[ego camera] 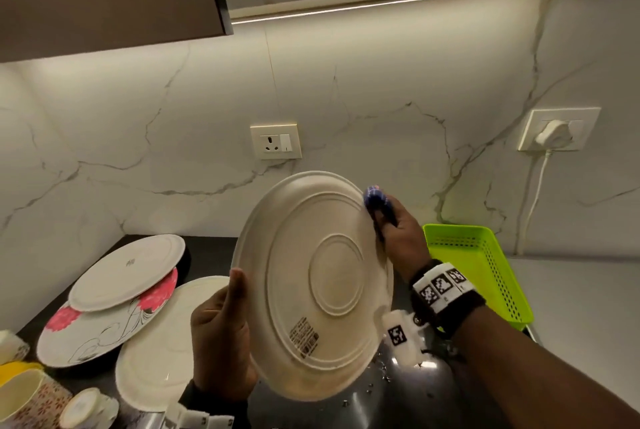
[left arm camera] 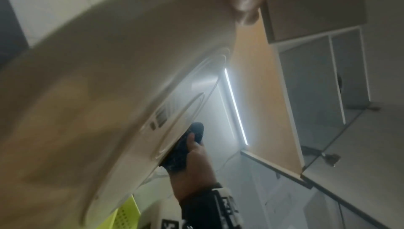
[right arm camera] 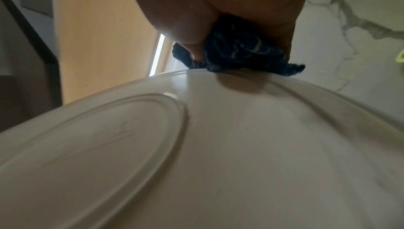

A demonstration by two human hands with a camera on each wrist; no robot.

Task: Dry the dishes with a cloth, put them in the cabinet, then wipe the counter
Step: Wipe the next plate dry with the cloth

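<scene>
Left hand (ego camera: pixel 221 335) grips the tilted cream plate (ego camera: pixel 311 286) (underside showing) at 8 o'clock; right hand (ego camera: pixel 401 234) presses a clutched blue cloth (ego camera: pixel 375 198) at 2 o'clock.

Round cream plate (ego camera: pixel 313 284), underside to the head camera, hides its own front face, the left hand (ego camera: pixel 221 338) fingers behind it and most of the blue cloth (ego camera: pixel 375 198). Small black print on plate's label unreadable. Bottom-left patterned mugs (ego camera: pixel 24 397) cut by frame edge; left wrist view heavily blurred.
</scene>
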